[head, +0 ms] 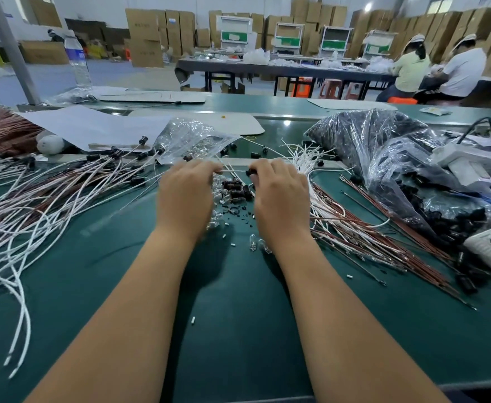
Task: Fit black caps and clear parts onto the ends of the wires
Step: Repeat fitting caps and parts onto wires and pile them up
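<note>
- Dark green bench mat (238, 330) fills the lower frame; a green conveyor strip runs across behind it, mid-frame.
- Room: warehouse floor, cardboard boxes (145, 36) stacked along the back wall; a long dark table upper centre; two seated people in caps (439, 68) at upper right, backs to camera.
- Water bottle (77, 59) stands upright at upper left, beside a grey post.
- Left hand (184, 196) and right hand (280, 196) at frame centre, backs up, fingers curled down.
- A thin white wire (234, 172) spans between the two hands, long axis roughly horizontal, left-right across the frame.
- Left fingers pinch the wire's left part; the grip is narrow.
- Right fingers pinch a black cap (250, 172) at the wire's right end; the cap opening cannot be made out.
- Pile of black caps (237, 190) lies on the mat between the hands, with clear bulb-like parts (219, 194) just left of it and more near the wrists.
- Finished wires with caps (64, 181) fan out at left, capped ends pointing to the upper right.
- Uncapped white and brown wires (355, 228) lie at right, running diagonally toward the lower right.
- Clear bag of clear parts (192, 138) lies above the hands; a bag of black caps (384, 146) sits at right.
</note>
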Demonstrator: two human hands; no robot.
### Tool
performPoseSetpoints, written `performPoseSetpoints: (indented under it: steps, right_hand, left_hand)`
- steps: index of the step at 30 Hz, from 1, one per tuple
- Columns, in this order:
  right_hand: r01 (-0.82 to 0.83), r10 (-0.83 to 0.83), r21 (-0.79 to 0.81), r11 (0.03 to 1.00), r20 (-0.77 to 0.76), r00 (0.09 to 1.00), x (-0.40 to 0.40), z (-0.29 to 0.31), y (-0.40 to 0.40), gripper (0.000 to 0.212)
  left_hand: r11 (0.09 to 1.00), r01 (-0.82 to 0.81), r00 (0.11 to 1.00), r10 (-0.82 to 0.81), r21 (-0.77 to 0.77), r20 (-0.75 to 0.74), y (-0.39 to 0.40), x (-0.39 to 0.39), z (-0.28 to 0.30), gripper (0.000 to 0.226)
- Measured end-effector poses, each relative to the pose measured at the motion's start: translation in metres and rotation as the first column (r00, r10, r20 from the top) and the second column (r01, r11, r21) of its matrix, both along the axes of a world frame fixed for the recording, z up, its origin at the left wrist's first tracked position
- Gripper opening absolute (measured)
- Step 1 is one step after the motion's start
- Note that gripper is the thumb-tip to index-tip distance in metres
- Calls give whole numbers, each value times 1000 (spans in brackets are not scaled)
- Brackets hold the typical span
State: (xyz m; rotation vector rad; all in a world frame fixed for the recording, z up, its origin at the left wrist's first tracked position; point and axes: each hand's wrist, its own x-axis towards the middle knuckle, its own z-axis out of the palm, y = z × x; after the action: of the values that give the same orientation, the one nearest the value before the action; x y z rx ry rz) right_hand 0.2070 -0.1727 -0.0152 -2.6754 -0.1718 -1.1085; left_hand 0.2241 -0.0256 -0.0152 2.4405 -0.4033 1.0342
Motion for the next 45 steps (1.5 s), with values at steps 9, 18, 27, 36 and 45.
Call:
performPoseSetpoints:
  steps: [9,18,27,36,45]
  right_hand:
    - [-214,225,127,969,-80,971,-2,0,4,18]
    - [-218,267,254,942,-174,948,1,-3,3,15]
    - [-291,376,514,807,-66,924,0,-4,4,21]
    - [-301,287,447,842,100,953,-1,-1,-1,4]
    - [-303,306,515,802,82,948,-2,-1,-2,12]
  left_hand:
    - [987,131,991,-133,-91,-25,4,-3,-1,40]
    - [968,84,980,-122,-235,-154,7,3,-7,33]
    - [751,162,904,-374,-641,-209,-3,1,-5,11]
    - [712,143,880,-410,-688,-241,0,0,-3,19]
    - [726,195,863,-446,-659,-237,-2,-3,-4,18]
